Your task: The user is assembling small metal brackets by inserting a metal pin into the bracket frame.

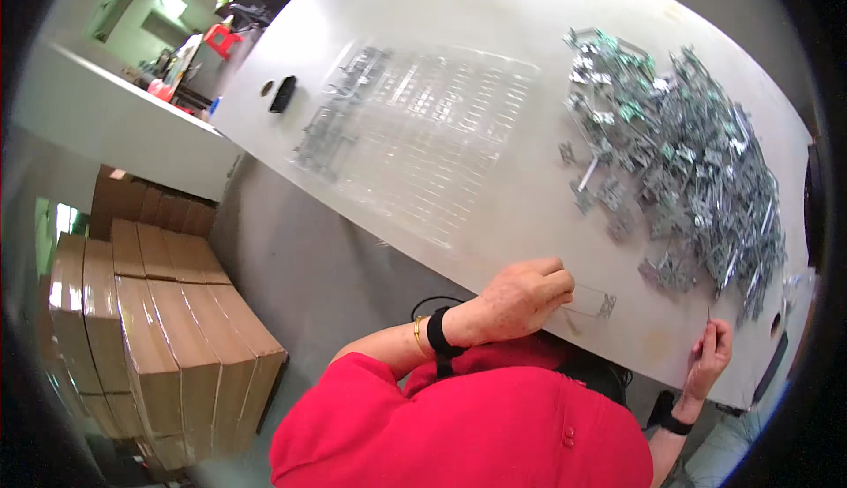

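Observation:
Near the table's front edge, my left hand (529,298) is closed, its fingers bent round one end of a thin metal frame piece (607,304). The frame's far end, a small patterned metal plate, points right over the table top. To the right, at the table's edge, my right hand (713,356) pinches a thin, dark, pin-like piece (708,313) that sticks up from the fingertips. Just beyond that hand lies a large heap of grey metal parts (697,161), flat plates and rods tangled together. A clear plastic tray (476,144) with rows of slots rests farther left, grey metal parts filling its left columns.
The white table (520,11) has a curved-looking edge. A small black object (283,94) lies beside a round hole at its left. Stacked cardboard boxes (185,329) stand on the floor at left, below a low partition (115,126). A red stool (222,40) is in the background.

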Available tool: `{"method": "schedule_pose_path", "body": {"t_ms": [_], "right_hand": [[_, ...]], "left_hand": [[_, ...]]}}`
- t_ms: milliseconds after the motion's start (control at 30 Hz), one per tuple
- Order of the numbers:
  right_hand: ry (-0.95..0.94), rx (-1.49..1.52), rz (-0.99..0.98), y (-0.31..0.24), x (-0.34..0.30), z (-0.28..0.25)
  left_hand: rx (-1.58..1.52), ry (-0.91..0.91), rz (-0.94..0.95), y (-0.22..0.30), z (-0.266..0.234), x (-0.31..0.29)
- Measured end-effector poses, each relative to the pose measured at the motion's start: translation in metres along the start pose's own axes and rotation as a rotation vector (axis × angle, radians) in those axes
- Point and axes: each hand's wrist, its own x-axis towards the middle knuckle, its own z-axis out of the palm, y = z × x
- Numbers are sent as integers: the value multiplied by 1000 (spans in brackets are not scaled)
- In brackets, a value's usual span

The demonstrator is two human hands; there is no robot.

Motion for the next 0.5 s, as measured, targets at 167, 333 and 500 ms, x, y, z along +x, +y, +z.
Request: {"method": "schedule_pose_path", "body": {"t_ms": [167, 333, 500], "right_hand": [[-25, 49, -7, 4, 6, -2], [-25, 55, 1, 11, 11, -6], [-13, 34, 21, 16, 15, -9]], "left_hand": [[104, 321, -112, 4, -72, -19], [206, 893, -370, -26, -169, -63], [293, 1193, -592, -59, -239, -100]]}}
